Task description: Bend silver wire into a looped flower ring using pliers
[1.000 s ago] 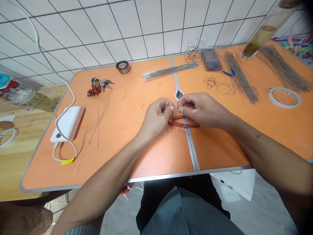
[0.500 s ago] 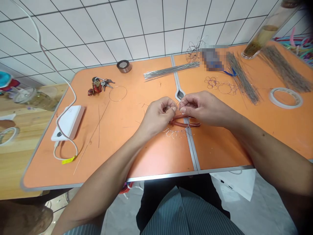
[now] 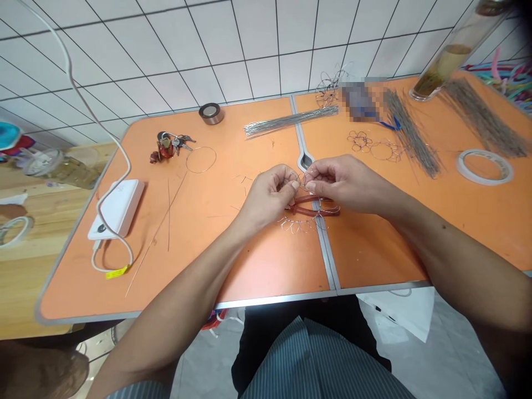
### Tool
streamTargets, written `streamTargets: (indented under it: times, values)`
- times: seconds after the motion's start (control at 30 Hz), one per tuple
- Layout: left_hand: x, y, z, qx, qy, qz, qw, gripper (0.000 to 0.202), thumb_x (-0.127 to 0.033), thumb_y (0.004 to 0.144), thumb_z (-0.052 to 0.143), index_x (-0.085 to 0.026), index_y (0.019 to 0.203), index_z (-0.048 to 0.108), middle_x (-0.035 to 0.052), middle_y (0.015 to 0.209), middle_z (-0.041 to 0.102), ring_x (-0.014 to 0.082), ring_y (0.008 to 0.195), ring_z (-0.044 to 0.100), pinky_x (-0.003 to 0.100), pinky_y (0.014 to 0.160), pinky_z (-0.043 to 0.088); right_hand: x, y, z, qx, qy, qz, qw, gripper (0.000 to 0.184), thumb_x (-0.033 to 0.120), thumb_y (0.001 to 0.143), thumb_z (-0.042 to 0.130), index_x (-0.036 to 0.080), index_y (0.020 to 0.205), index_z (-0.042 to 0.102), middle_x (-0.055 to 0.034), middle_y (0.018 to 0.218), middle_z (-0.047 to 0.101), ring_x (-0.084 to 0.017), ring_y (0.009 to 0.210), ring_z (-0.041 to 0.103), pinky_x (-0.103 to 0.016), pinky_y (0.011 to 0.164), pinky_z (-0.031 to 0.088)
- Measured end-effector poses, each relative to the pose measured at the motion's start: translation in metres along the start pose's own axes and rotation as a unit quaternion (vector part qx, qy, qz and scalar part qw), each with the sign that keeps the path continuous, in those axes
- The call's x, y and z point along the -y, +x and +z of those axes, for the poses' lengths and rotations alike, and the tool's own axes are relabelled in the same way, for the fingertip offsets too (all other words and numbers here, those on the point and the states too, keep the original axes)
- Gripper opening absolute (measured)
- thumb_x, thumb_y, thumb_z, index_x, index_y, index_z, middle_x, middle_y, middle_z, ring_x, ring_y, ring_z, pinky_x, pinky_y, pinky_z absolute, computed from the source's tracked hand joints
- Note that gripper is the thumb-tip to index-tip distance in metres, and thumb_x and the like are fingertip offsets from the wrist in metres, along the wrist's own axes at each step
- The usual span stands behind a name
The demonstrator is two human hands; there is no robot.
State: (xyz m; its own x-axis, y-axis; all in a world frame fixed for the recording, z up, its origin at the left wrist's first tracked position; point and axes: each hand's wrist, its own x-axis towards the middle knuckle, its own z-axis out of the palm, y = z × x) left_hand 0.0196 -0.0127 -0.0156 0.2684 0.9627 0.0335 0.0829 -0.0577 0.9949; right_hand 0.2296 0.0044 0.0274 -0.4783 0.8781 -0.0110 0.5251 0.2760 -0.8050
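Note:
Above the orange table, my left hand (image 3: pixel 274 191) is closed in a pinch on thin wire bent into loops. My right hand (image 3: pixel 338 182) pinches the same looped wire from the other side, its fingertips close to the left ones. Below the fingers hangs a curved row of small wire loops (image 3: pixel 297 224). Pliers with red-brown handles (image 3: pixel 307 211) lie on the table under my hands, their jaws hidden by my left hand. Where the wire passes between the fingertips is too fine to make out.
A bundle of straight wires (image 3: pixel 286 123) lies behind my hands, with darker bundles (image 3: pixel 411 133) to the right. Flower-shaped wire pieces (image 3: pixel 361 141), a tape roll (image 3: pixel 211 113), keys (image 3: pixel 177 143), a white power bank (image 3: pixel 116 209), a white ring roll (image 3: pixel 485 167) and a glass jar (image 3: pixel 440 69) surround them.
Both hands stay almost in place with the wire pinched between them. Only a slight shift of the fingers shows.

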Motion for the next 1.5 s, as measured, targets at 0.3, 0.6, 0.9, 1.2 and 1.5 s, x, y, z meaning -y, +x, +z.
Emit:
streamTargets:
  times: [0.3,0.6,0.9,1.2,1.5]
  values:
    - [-0.001,0.0,-0.001,-0.011,-0.005,0.017,1.0,0.018,-0.027,0.094,0.074,-0.021,0.086,0.059,-0.0021,0.071,0.061,0.0128,0.062,0.056,0.026,0.061,0.047,-0.002,0.001,0.003,-0.016,0.022,0.005,1.0,0.006,0.026,0.089,0.072,0.021,0.086,0.072,0.0007,0.075,0.067,-0.016,0.068,0.056,-0.031,0.065,0.04]
    - [-0.002,0.0,-0.003,0.012,-0.046,0.01,0.999,0.028,-0.04,0.091,0.083,-0.021,0.088,0.063,-0.0005,0.073,0.065,0.0135,0.065,0.06,0.026,0.065,0.052,-0.005,0.0,-0.003,0.01,0.074,-0.022,0.997,0.012,0.032,0.089,0.075,0.02,0.09,0.076,0.0005,0.078,0.07,-0.016,0.07,0.058,-0.031,0.066,0.042]
    - [-0.005,0.0,0.0,-0.016,-0.042,-0.027,0.999,0.013,-0.023,0.086,0.075,-0.02,0.082,0.063,-0.0026,0.065,0.063,0.0107,0.056,0.055,0.024,0.058,0.046,-0.007,0.002,-0.006,0.032,0.069,0.005,0.997,0.011,0.031,0.086,0.077,0.021,0.091,0.077,0.0015,0.076,0.07,-0.016,0.069,0.06,-0.03,0.064,0.046]
    - [-0.005,0.001,-0.003,-0.036,-0.033,-0.05,0.998,0.006,-0.016,0.081,0.068,-0.02,0.08,0.064,-0.0019,0.064,0.065,0.0106,0.053,0.056,0.023,0.052,0.043,-0.011,0.002,-0.008,-0.06,0.048,-0.031,0.997,0.016,0.035,0.094,0.074,0.019,0.094,0.08,-0.0035,0.085,0.075,-0.018,0.079,0.065,-0.03,0.07,0.05]
    - [0.001,0.004,-0.001,-0.031,-0.053,-0.035,0.997,0.006,-0.015,0.082,0.066,-0.019,0.087,0.067,-0.004,0.066,0.061,0.0104,0.053,0.055,0.024,0.052,0.042,-0.017,0.004,-0.002,-0.102,-0.006,-0.073,0.992,0.014,0.029,0.094,0.072,0.02,0.087,0.08,-0.0045,0.088,0.075,-0.02,0.08,0.066,-0.032,0.072,0.047]
